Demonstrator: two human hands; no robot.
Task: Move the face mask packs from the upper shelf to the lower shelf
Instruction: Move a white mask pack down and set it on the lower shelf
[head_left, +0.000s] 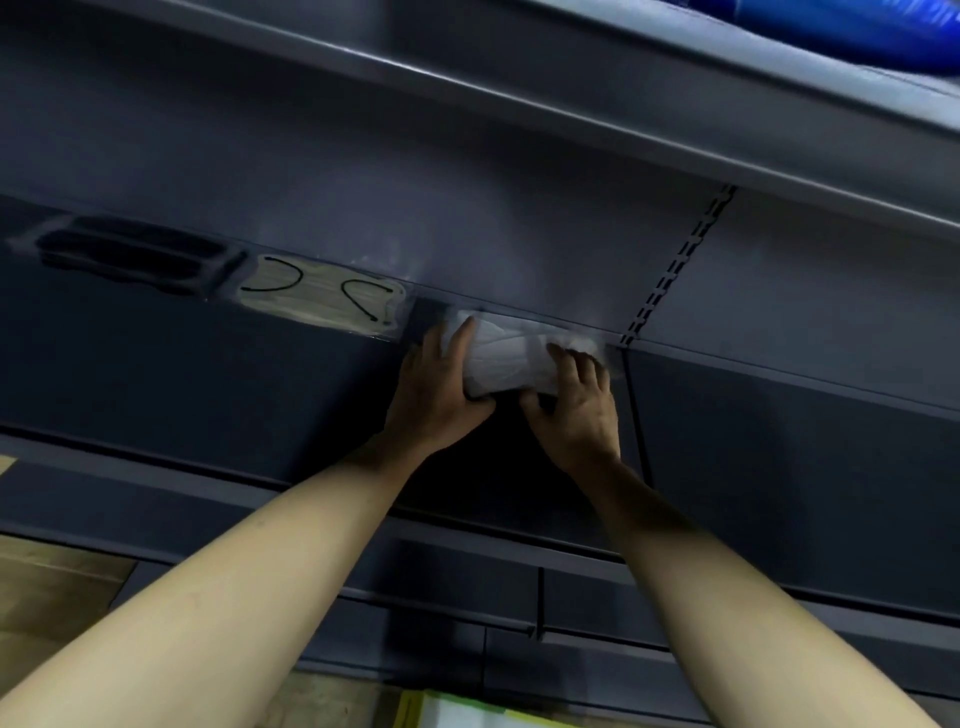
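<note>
Hands (436, 387) (576, 410) grip white mask pack (506, 358)

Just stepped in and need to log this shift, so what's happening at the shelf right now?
A person is reaching deep onto a dark shelf with both bare hands. The left hand and right hand hold a white mask pack from either side, near the back wall. Two more packs lie in a row to its left on the same shelf: a beige mask pack with black ear loops, then a black mask pack. Another shelf board runs overhead.
</note>
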